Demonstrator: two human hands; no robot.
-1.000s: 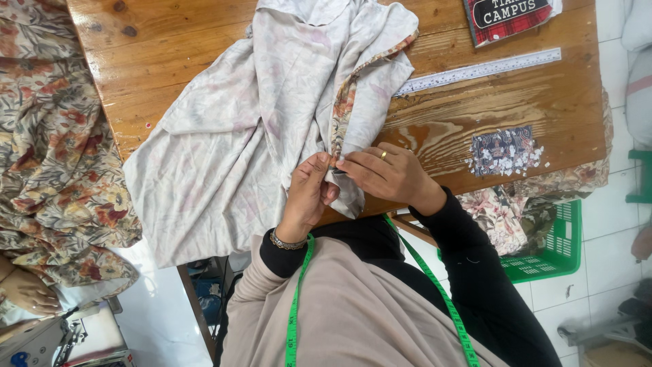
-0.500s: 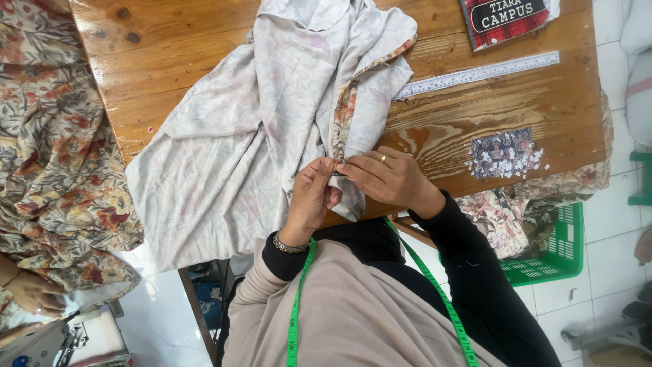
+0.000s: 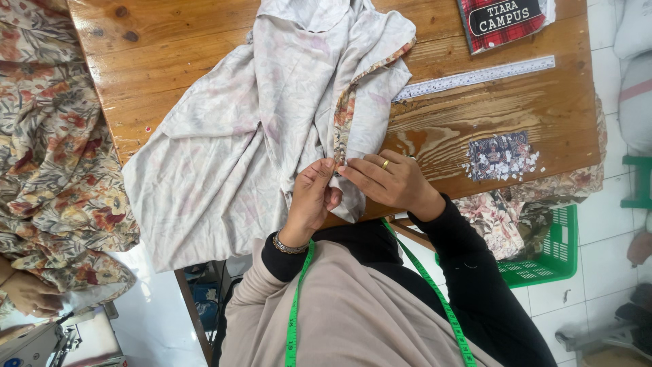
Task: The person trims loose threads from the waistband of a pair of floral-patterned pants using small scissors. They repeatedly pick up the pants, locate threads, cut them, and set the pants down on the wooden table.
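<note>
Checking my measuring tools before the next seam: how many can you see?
2. A clear ruler lies flat on the wooden table, right of the pale cloth. A green tape measure hangs round the person's neck. Others may be hidden under the cloth.

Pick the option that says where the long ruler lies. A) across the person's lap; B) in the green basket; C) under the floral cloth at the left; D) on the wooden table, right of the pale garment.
D: the ruler lies flat on the wooden table, just right of the pale garment.
</note>
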